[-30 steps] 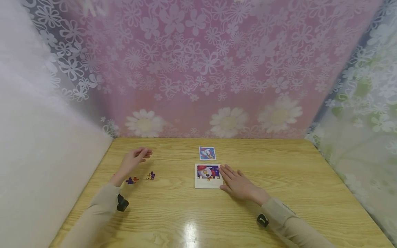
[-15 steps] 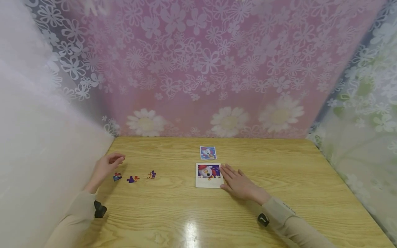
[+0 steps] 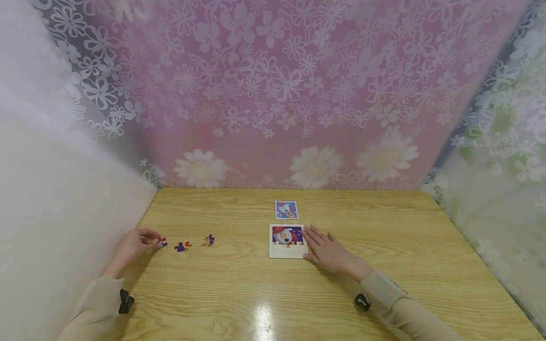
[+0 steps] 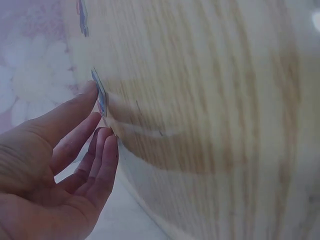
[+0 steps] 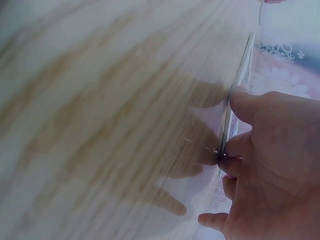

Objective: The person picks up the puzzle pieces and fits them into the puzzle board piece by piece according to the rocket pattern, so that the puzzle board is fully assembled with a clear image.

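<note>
My left hand [image 3: 131,245] pinches a small red-and-blue cardboard puzzle piece [image 3: 161,242] at fingertip edge; it could slip. My right hand [image 3: 329,252], fingers flat, steadies the white square puzzle tray [image 3: 286,252].

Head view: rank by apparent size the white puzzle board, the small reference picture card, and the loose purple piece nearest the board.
1. White square puzzle board, clearly largest.
2. Small blue-bordered reference picture card, though it lies farther from the camera.
3. Loose purple-and-orange puzzle piece, smallest.

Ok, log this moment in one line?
left hand: pinches red-blue puzzle piece | right hand: flat against white puzzle board | wooden table
</note>
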### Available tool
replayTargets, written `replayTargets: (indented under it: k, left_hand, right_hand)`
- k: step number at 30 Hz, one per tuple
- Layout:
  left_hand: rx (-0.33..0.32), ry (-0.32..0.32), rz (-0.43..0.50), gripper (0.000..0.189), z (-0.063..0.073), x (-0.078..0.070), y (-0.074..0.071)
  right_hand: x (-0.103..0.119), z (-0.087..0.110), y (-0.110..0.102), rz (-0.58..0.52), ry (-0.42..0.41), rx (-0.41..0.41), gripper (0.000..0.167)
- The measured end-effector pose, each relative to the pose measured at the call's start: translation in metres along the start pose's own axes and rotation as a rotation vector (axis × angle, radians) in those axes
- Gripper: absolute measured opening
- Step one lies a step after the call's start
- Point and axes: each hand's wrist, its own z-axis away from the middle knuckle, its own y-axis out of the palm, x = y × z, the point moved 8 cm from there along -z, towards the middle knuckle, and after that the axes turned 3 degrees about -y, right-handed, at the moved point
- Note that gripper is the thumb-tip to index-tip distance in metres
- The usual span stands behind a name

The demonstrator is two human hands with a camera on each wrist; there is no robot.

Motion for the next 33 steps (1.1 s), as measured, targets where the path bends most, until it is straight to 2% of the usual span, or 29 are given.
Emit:
replayTargets:
  k: [5,12,19,22,26,29,33]
  left_hand:
    - [-0.006,0.016,-0.025,0.032,-0.001,0.002,0.002]
    - [-0.050,0.052,0.070,0.017,-0.008,0.007,0.003]
    - [-0.070,0.005,0.202,0.031,-0.014,0.009,-0.001]
    - [-0.056,0.009,0.254,0.034,-0.016,0.002,-0.002]
    - [-0.032,0.048,0.285,0.035,-0.016,-0.016,0.000]
    - [-0.007,0.066,0.325,0.036,-0.016,-0.031,0.005]
    - [0.024,0.059,0.377,0.035,-0.019,-0.048,0.014]
  right_hand:
    - [0.000,0.000,0.000,-0.012,0.006,-0.003,0.068]
    - [-0.001,-0.001,0.001,-0.009,-0.013,-0.013,0.069]
    - [0.001,0.000,-0.001,-0.022,0.005,0.009,0.068]
    - [0.001,-0.001,0.000,-0.019,0.000,0.003,0.068]
    - [-0.003,-0.001,0.003,-0.007,0.000,-0.002,0.069]
    - [-0.006,-0.002,0.006,0.012,0.006,0.001,0.071]
    - [-0.003,-0.001,0.003,0.011,-0.001,-0.011,0.069]
